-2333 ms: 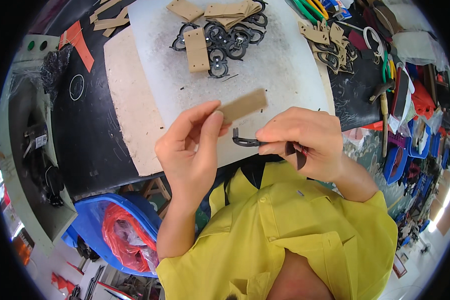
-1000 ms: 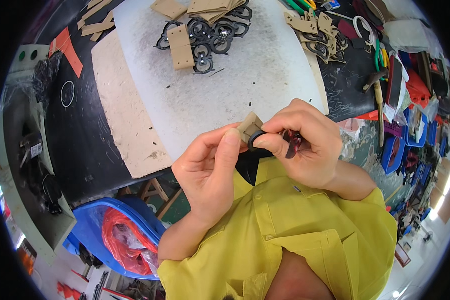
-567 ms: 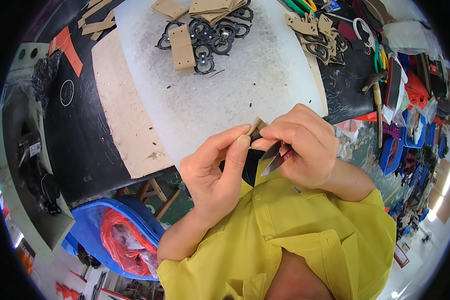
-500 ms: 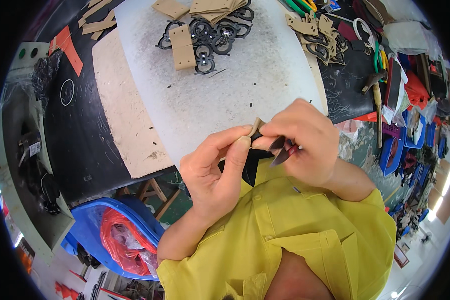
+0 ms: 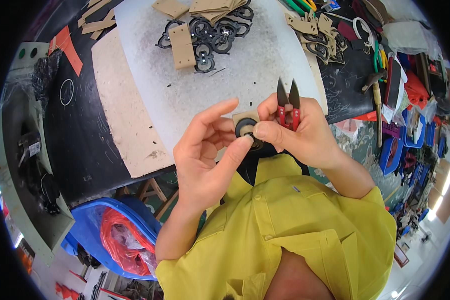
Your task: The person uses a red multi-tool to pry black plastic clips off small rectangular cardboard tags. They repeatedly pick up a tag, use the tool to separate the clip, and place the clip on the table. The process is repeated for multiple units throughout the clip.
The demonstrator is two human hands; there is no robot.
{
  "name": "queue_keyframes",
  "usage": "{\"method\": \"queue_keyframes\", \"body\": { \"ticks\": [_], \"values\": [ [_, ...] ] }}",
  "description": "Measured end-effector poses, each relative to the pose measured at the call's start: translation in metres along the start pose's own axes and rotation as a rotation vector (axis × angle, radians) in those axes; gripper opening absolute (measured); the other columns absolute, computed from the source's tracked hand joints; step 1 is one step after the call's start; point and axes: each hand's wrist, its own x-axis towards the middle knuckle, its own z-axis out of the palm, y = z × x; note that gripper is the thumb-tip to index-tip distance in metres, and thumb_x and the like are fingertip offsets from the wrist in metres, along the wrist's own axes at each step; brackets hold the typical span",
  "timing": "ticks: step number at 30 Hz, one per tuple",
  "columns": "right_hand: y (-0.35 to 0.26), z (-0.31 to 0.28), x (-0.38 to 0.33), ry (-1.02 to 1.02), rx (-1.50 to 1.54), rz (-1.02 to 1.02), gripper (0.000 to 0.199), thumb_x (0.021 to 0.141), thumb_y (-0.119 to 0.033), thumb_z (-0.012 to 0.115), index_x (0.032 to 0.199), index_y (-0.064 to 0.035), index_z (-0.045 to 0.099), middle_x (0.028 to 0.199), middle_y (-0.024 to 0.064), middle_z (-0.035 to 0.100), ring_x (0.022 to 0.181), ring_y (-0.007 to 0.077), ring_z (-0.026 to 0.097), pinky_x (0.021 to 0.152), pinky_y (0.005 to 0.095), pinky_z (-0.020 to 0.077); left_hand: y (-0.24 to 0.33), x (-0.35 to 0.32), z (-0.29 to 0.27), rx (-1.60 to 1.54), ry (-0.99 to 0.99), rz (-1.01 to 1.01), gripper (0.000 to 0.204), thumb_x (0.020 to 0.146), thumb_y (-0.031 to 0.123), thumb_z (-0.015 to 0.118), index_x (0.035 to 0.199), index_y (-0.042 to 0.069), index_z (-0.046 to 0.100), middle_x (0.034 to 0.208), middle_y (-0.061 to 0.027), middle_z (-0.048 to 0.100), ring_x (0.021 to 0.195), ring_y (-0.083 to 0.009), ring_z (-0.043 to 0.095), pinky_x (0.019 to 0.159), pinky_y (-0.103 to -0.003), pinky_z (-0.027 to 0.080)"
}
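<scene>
A small tan piece with a black ring buckle [image 5: 244, 125] is held between my two hands, above the near edge of the white board. My left hand [image 5: 205, 155] steadies its lower left side with the thumb, the fingers curled loosely behind it. From the other side, the thumb of my right hand [image 5: 305, 132] presses on the ring. Red-handled thread snips [image 5: 288, 106] are tucked in that same right hand, their dark blades spread and pointing away from me. Fingers hide part of the buckle's lower end.
The white board [image 5: 200, 105] carries black buckles [image 5: 224, 37] and tan strips [image 5: 182, 47] at its far side. More tan pieces with buckles [image 5: 320, 37] lie at the far right, near a hammer [image 5: 377, 80]. A blue bin [image 5: 105, 235] stands at lower left.
The piece has turned so its ring faces up. My right hand has rolled, swinging the snips from pointing toward me to pointing away. My left fingers have loosened and lifted.
</scene>
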Motion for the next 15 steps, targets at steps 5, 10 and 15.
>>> {"method": "queue_keyframes", "body": {
  "ticks": [5, 10, 15],
  "values": [
    [0.003, -0.004, 0.009, -0.068, 0.284, 0.05, 0.018, 0.08, -0.014, 0.069, 0.086, -0.0005, 0.058, 0.07, -0.0025, 0.055, 0.06, 0.0011, 0.048, 0.051, 0.0169, 0.0374, 0.0, 0.005, 0.002, -0.078, 0.093, 0.055, 0.039, 0.08, -0.006, 0.061, 0.116, -0.004, 0.049, 0.09, -0.0094, 0.061, 0.083, -0.0119, 0.06, 0.075, -0.023, 0.048],
    [0.008, 0.005, 0.007, 0.135, -0.228, -0.387, 0.015, 0.074, -0.005, 0.071, 0.085, 0.0001, 0.061, 0.075, 0.0032, 0.059, 0.058, 0.0088, 0.055, 0.051, 0.0205, 0.0445, 0.003, 0.005, 0.003, -0.033, 0.179, 0.015, 0.035, 0.081, -0.004, 0.061, 0.114, -0.006, 0.051, 0.089, -0.0119, 0.063, 0.081, -0.0127, 0.061, 0.074, -0.023, 0.05],
    [0.015, -0.002, 0.009, 0.136, -0.999, -1.063, 0.029, 0.061, 0.001, 0.067, 0.089, -0.0025, 0.065, 0.081, 0.0069, 0.06, 0.056, 0.0122, 0.055, 0.043, 0.0234, 0.0436, 0.009, 0.0, -0.001, -0.093, 0.179, -0.174, 0.028, 0.085, 0.003, 0.058, 0.111, -0.007, 0.055, 0.089, -0.0115, 0.063, 0.078, -0.0134, 0.061, 0.07, -0.027, 0.053]
  ]
}}
